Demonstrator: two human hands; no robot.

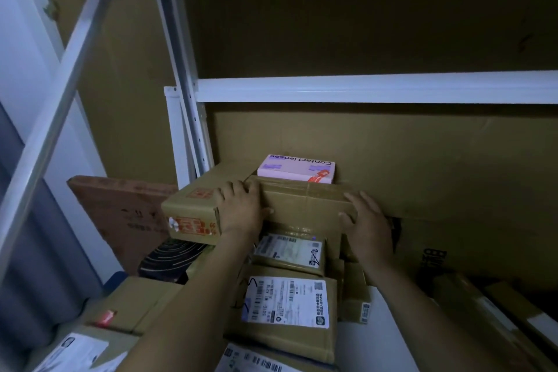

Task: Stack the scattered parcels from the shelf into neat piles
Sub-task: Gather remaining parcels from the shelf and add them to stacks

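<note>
Currently both hands are holding one long carton [305, 201] by its ends, the carton lying level and crosswise to the view.

The left hand [241, 208] is gripping the left end: fingers are curling over the top edge and the thumb is pressing against the near face. The right hand [370, 222] is gripping the right end in the same way, with fingers lying across the top corner and the thumb tucking onto the near face below them. Both hands are partly closed around the carton. Both forearms are bare and are reaching up and forward from the bottom of the view, converging slightly toward the carton. The wrists are looking roughly straight.

- **Behind the long carton:** a pink box [297, 167] printed "Contact lenses" is sitting just past the far edge. Whether the two are touching, cannot tell. A cardboard sheet [422, 160] is standing further behind.
- **Left of the long carton:** a printed carton [193, 211] with red markings is sitting just beside the left hand. Further left, a reddish flat carton [120, 208] is leaning upright.
- **Below the long carton, nearer the viewer:** a small labelled parcel [290, 251] is lying label-up. Below that, a large labelled parcel [287, 302] is also lying label-up.
- **Above the long carton:** a white shelf beam [377, 90] is running across the view.

Whether the long carton is resting on anything beneath it, cannot tell.
</note>
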